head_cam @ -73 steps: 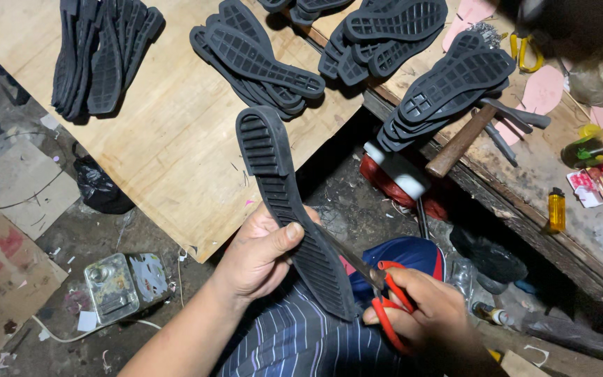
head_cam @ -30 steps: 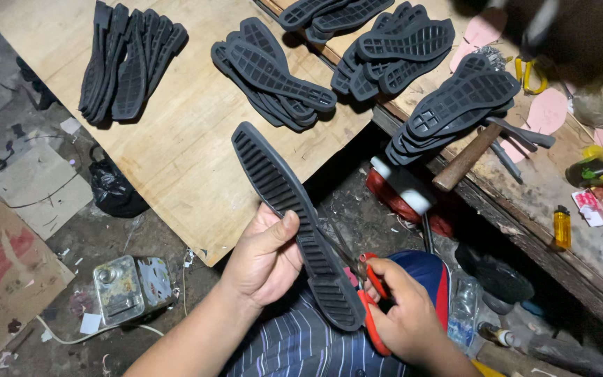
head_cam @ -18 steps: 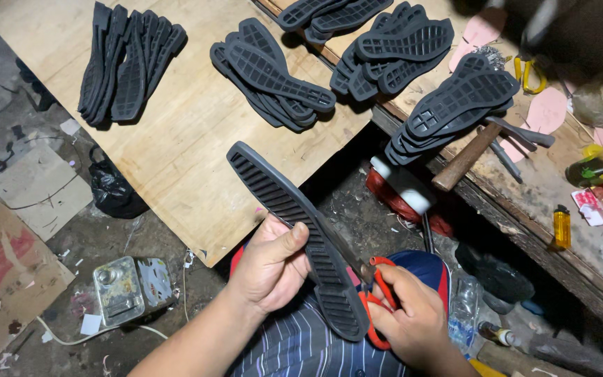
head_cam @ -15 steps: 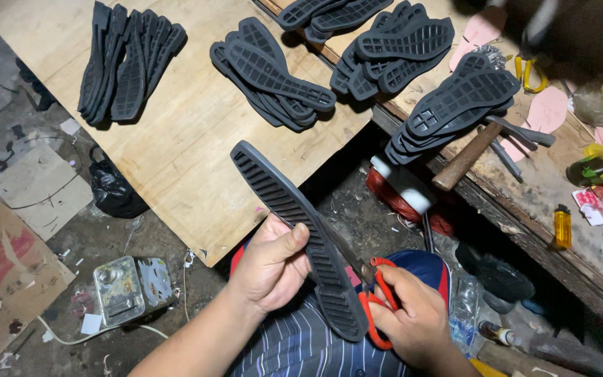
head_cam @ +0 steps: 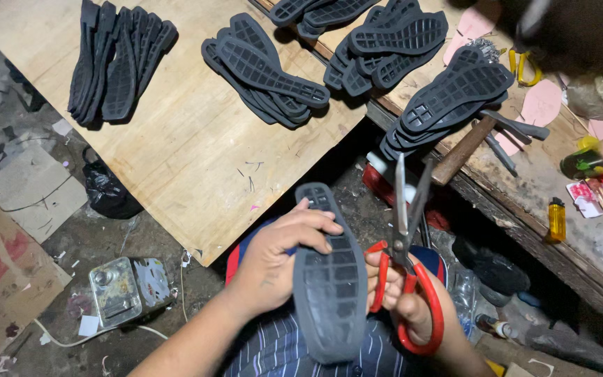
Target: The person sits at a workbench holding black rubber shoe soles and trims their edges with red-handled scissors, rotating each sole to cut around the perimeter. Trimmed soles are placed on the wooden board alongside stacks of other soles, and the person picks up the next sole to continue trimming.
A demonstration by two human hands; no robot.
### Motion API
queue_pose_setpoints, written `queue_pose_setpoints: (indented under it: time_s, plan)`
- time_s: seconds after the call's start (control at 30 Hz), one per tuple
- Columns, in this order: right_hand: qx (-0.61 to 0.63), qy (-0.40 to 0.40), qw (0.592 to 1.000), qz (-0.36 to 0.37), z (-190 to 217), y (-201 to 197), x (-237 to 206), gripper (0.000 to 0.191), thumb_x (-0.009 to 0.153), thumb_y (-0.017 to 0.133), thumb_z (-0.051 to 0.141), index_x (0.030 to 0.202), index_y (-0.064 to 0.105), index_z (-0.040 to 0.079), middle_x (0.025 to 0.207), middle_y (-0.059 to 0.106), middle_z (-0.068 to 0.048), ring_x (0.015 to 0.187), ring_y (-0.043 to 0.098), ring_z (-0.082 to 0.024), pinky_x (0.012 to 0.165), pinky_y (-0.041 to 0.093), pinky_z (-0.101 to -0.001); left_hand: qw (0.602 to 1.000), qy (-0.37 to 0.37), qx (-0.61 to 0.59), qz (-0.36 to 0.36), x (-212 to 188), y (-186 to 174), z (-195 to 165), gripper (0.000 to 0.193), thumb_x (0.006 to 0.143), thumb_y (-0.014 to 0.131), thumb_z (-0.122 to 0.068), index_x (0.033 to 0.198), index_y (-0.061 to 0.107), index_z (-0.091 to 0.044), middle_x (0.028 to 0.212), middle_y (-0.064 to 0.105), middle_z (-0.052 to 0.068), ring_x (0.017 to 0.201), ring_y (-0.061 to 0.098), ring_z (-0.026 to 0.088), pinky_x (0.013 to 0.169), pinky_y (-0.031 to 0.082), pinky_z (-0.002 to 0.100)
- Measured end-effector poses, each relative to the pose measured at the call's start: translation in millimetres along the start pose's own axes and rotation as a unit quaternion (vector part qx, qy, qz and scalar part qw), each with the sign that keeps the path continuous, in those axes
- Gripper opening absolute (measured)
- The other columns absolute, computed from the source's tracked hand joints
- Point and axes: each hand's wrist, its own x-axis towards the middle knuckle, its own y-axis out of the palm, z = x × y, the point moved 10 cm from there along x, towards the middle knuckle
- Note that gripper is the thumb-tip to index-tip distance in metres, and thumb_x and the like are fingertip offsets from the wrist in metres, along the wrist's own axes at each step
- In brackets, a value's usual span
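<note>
Left hand (head_cam: 280, 262) grips a grey shoe sole (head_cam: 331, 279), fingers curled over its upper edge, thumb side behind; sole is held in the air over the lap, tread facing up, off the near edge of the wooden board (head_cam: 176, 139). Right hand (head_cam: 413, 307) is closed through the handles of red scissors (head_cam: 406, 279), blades pointing up and spread apart, just right of the sole, not cutting it. On the board: a stack of dark soles (head_cam: 116, 63) at the far left corner, a second pile (head_cam: 263, 70) near the middle, a third (head_cam: 385, 42) at the far right edge. More soles (head_cam: 455, 91) lie on the workbench (head_cam: 539, 174) to the right, with a hammer (head_cam: 462, 150) beside them and a yellow lighter (head_cam: 557, 218) near its front edge. A metal tin (head_cam: 123, 290) sits on the floor lower left.
</note>
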Motion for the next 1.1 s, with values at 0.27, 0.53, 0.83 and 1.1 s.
queue_pose_setpoints:
  time_s: [0.27, 0.53, 0.83, 1.1]
  plan:
    - [-0.209, -0.026, 0.952, -0.224, 18.9, -13.7, -4.8, 0.065, 0.075, 0.068, -0.012, 0.136, 0.048, -0.005, 0.12, 0.063, -0.016, 0.11, 0.067, -0.022, 0.092, 0.054, -0.0397, 0.844, -0.335, -0.401, -0.123, -42.0, 32.9, 93.7, 0.042, 0.114, 0.058, -0.031, 0.125, 0.056, 0.009, 0.128, 0.057, 0.023, 0.112, 0.055, 0.031, 0.1, 0.049, 0.046]
    - [-0.336, 0.017, 0.929, -0.158, 22.0, -1.0, 5.2, 0.065, 0.073, 0.08, 0.001, 0.132, 0.053, 0.001, 0.113, 0.071, -0.011, 0.098, 0.07, -0.016, 0.087, 0.056, -0.0321, 0.844, -0.289, -0.451, -0.04, -21.3, 35.8, 39.1, 0.06, 0.101, 0.051, -0.012, 0.156, 0.028, -0.001, 0.149, 0.054, 0.019, 0.134, 0.055, 0.033, 0.113, 0.046, 0.046]
    - [-0.671, -0.121, 0.712, -0.166, 76.3, 36.4, 0.8, 0.055, 0.063, 0.092, 0.019, 0.109, 0.067, 0.001, 0.075, 0.062, -0.002, 0.056, 0.056, -0.01, 0.052, 0.05, -0.0253, 0.922, -0.197, -0.317, -0.104, 3.1, -1.5, -5.1, 0.064, 0.103, 0.049, -0.009, 0.158, 0.016, -0.001, 0.149, 0.051, 0.021, 0.139, 0.053, 0.03, 0.119, 0.043, 0.046]
    - [-0.717, -0.125, 0.665, -0.169, 82.7, 46.1, 2.0, 0.056, 0.059, 0.093, 0.024, 0.104, 0.07, 0.0, 0.066, 0.059, -0.003, 0.052, 0.056, -0.012, 0.048, 0.048, -0.0272, 0.927, -0.192, -0.302, -0.113, 3.5, -1.0, -8.2, 0.065, 0.103, 0.051, -0.01, 0.157, 0.017, 0.001, 0.149, 0.051, 0.021, 0.139, 0.053, 0.028, 0.119, 0.043, 0.045]
